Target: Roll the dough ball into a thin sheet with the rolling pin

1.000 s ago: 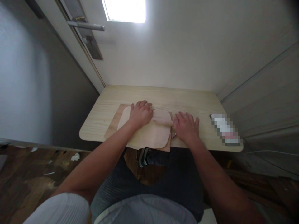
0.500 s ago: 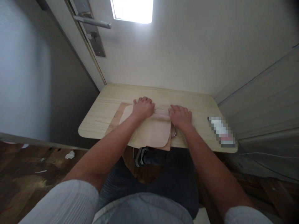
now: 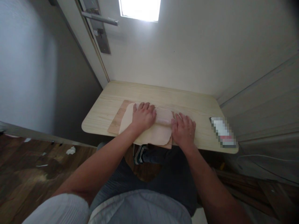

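A flat, pale sheet of dough [image 3: 150, 137] covers most of a wooden cutting board [image 3: 116, 122] and hangs a little over its near edge. Across the dough lies a light rolling pin [image 3: 163, 120], with only its middle in sight. My left hand [image 3: 143, 116] is curved over the pin's left part, fingers pointing forward. On the right end rests my right hand [image 3: 184, 129], its fingers bent over the pin beside the board's right edge. Both palms hide the ends of the pin.
The board sits on a small light wooden table [image 3: 187, 101] against a white door with a metal handle [image 3: 100, 18]. A pixelated phone-like object [image 3: 223, 132] lies at the table's right. Scraps of paper [image 3: 71, 150] litter the wooden floor at left.
Both hands and the rolling pin have moved back toward me over the dough. More dough now shows beyond the pin. The whole view has shifted slightly.
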`<act>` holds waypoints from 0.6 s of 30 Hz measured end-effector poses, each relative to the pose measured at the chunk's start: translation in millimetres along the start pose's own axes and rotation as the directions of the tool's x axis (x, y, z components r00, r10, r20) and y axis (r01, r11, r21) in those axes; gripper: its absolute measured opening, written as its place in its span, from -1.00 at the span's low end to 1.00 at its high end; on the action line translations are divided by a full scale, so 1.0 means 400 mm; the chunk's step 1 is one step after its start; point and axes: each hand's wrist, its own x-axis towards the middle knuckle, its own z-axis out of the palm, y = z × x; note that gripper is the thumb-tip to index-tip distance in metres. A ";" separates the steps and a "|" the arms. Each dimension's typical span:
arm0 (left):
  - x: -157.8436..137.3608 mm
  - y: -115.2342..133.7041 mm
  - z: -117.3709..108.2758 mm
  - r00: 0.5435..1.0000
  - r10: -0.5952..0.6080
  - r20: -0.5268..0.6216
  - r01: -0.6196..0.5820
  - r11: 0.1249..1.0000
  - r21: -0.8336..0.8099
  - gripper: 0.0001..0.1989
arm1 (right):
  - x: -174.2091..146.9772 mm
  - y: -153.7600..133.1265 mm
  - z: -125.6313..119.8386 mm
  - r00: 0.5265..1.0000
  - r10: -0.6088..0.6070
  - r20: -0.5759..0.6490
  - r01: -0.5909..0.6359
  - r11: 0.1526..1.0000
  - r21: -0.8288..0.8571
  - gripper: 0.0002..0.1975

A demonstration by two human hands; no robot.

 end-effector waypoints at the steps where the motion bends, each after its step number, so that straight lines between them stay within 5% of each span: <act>1: -0.004 0.002 0.000 1.000 -0.007 0.002 0.007 1.000 0.004 -0.57 | -0.003 0.002 0.000 1.000 0.005 0.005 -0.005 1.000 0.012 -0.47; 5: -0.010 0.005 0.002 1.000 -0.014 -0.020 0.014 1.000 0.021 -0.57 | 0.014 0.014 -0.016 0.996 0.047 0.075 -0.063 0.970 0.233 -0.40; 7: -0.011 0.004 0.001 0.999 -0.002 -0.036 0.003 1.000 0.023 -0.58 | 0.036 0.015 -0.041 0.989 0.081 0.122 -0.130 0.871 0.474 -0.32; 10: -0.014 0.001 -0.005 0.998 0.016 -0.054 -0.015 1.000 0.016 -0.59 | 0.065 0.001 -0.097 0.964 0.143 0.225 -0.266 0.536 0.801 -0.21; 14: -0.026 0.006 -0.022 0.996 0.023 -0.082 -0.025 0.999 -0.023 -0.59 | 0.082 -0.024 -0.163 0.943 0.109 0.315 -0.322 0.057 0.945 -0.07; 16: -0.033 0.014 -0.031 0.995 0.018 -0.097 -0.024 0.998 -0.054 -0.58 | 0.085 -0.031 -0.175 0.942 0.090 0.322 -0.319 -0.050 0.946 -0.06; 18: -0.038 0.023 -0.036 0.995 0.011 -0.096 -0.020 0.996 -0.088 -0.56 | 0.088 -0.036 -0.174 0.936 0.105 0.337 -0.331 -0.070 0.941 -0.07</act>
